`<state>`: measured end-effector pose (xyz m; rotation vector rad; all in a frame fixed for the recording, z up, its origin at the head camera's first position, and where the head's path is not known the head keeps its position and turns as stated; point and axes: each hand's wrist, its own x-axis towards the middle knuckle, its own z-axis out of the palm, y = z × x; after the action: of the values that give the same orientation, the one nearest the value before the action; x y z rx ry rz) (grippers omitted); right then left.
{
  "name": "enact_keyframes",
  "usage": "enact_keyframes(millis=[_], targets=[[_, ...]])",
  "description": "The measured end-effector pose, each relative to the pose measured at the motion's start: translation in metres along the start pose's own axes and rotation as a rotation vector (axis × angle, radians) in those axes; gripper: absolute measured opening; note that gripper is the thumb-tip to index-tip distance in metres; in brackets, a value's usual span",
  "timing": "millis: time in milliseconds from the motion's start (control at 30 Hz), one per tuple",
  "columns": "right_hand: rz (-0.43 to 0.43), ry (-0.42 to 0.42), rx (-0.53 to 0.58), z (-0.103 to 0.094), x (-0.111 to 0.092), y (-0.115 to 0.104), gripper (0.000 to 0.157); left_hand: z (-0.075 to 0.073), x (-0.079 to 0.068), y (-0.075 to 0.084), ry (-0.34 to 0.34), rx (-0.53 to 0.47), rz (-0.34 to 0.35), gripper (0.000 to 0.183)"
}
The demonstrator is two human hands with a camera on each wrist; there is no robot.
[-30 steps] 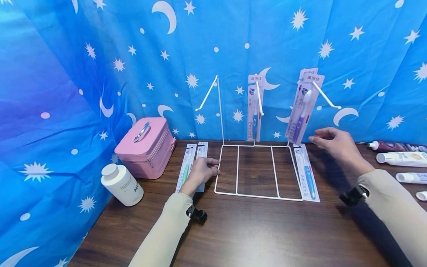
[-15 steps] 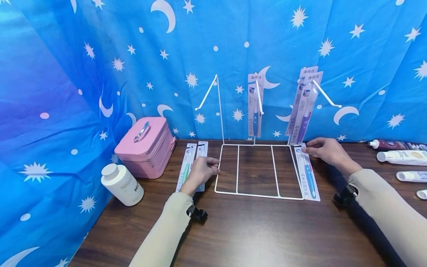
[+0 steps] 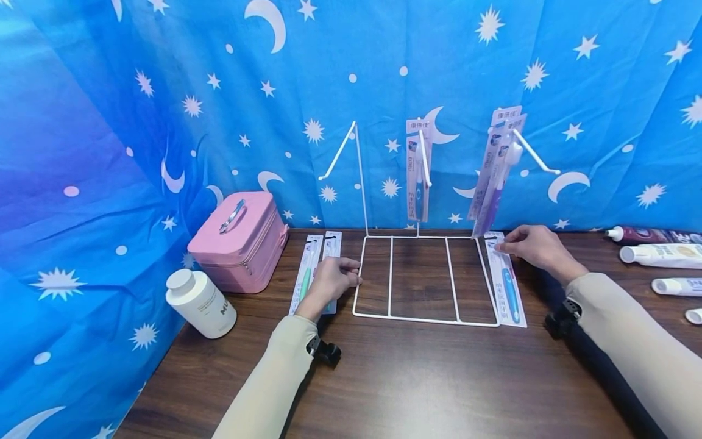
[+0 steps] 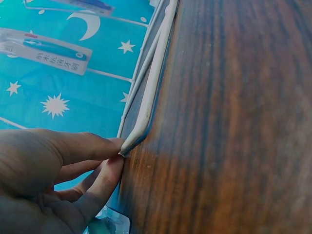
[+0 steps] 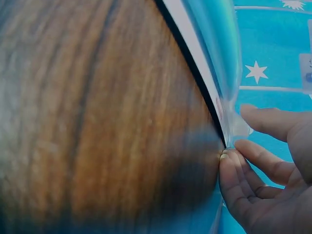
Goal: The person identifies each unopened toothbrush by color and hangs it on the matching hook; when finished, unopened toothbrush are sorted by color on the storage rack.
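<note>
In the head view my left hand [image 3: 332,281] pinches the left edge of a white wire rack [image 3: 425,320], and the left wrist view shows thumb and fingers meeting on its corner. My right hand [image 3: 540,250] is at the top right edge of a packaged blue toothbrush [image 3: 510,296] lying flat beside the rack. Its fingertips [image 5: 229,158] touch the package edge, with the thumb apart above them. A packaged purple toothbrush [image 3: 496,201] hangs in front of another pack on the right hook. A packaged blue toothbrush [image 3: 418,195] hangs on the middle hook.
Two packaged toothbrushes, one with a green handle [image 3: 305,283], lie left of the rack. A pink case [image 3: 238,244] and a white bottle [image 3: 201,303] stand farther left. Several tubes, including a white tube [image 3: 658,256], lie at the right. A blue patterned cloth [image 3: 307,55] hangs behind.
My right hand has moved down and left from beside the hanging purple toothbrush to the blue one on the table. The hanging packs on the right hook have swung. My left hand stays put.
</note>
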<state>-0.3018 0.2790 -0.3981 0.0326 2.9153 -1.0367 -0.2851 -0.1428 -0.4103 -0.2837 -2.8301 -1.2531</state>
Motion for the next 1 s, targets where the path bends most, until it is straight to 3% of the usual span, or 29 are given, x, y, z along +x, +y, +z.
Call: enact_keyframes(millis=[133,433,767,1000], targets=[[0.031,0.027,0.000,0.000,-0.003,-0.001,0.045,0.000,0.000,0.000,0.000,-0.004,-0.004,0.026],[0.069,0.061,0.034,-0.011,-0.014,-0.002,0.048,0.000,0.000,0.002,-0.009,-0.024,-0.015,0.026],[0.015,0.055,0.141,-0.033,-0.033,-0.009,0.059,-0.001,-0.001,0.002,-0.019,-0.047,-0.019,0.026],[-0.062,0.095,0.072,-0.052,-0.054,-0.022,0.073,-0.002,-0.002,0.003,-0.032,-0.052,-0.032,0.026]])
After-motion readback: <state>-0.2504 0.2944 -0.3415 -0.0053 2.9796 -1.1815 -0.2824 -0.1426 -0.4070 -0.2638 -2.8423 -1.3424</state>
